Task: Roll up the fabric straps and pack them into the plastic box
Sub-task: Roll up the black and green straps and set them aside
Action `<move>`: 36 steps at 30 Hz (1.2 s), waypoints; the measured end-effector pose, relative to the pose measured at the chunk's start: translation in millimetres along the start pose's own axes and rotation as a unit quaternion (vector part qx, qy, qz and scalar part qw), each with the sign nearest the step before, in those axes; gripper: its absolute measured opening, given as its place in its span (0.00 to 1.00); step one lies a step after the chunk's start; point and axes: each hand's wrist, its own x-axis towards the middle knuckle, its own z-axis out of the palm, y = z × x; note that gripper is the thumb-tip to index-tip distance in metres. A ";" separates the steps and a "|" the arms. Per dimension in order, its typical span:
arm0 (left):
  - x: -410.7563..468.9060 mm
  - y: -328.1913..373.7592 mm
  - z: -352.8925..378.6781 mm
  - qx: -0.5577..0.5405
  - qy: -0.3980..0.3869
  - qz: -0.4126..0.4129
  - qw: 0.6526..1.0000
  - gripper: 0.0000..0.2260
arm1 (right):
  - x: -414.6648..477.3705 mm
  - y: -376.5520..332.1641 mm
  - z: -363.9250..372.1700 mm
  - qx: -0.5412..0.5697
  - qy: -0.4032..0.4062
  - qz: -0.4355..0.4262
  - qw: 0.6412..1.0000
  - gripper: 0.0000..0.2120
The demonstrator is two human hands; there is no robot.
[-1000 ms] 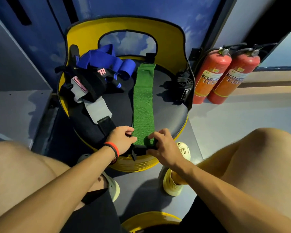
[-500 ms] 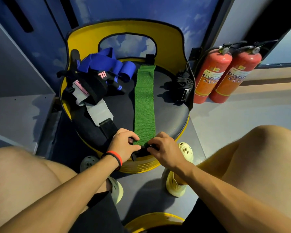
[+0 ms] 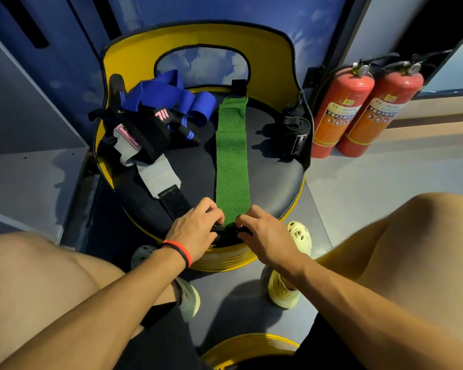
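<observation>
A green fabric strap (image 3: 231,158) lies flat along the middle of a round dark chair seat (image 3: 273,177), its far black end at the backrest. My left hand (image 3: 195,231) and my right hand (image 3: 262,236) pinch the strap's near end at the seat's front edge, where a small dark roll sits between the fingers. A grey strap with a black end (image 3: 158,177) lies to the left. A blue strap (image 3: 169,97) and black straps (image 3: 147,129) are piled at the back left. A rolled black strap (image 3: 297,132) stands at the right. No plastic box is in view.
The chair has a yellow backrest (image 3: 198,36) and yellow base. Two red fire extinguishers (image 3: 358,110) stand on the floor to the right. My knees flank the seat, with my feet in perforated clogs (image 3: 300,236) below it. A grey cabinet (image 3: 24,156) stands at the left.
Both hands have closed in on the near end of the green strap and the end is now folded into a small dark roll between the fingers. The other straps lie as before.
</observation>
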 end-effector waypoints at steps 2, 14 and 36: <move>0.5 -3.1 -0.4 0.009 -0.006 0.014 1.000 0.13 | 1.4 3.0 0.6 -0.004 -0.011 -0.017 1.000 0.07; 1.4 0.5 -10.5 0.108 0.064 0.099 0.987 0.17 | 5.1 8.4 0.8 -0.088 -0.004 -0.058 0.994 0.08; 28.0 -10.7 0.3 -0.264 0.013 -0.204 0.942 0.06 | 15.2 14.6 1.2 0.100 0.032 0.036 0.994 0.05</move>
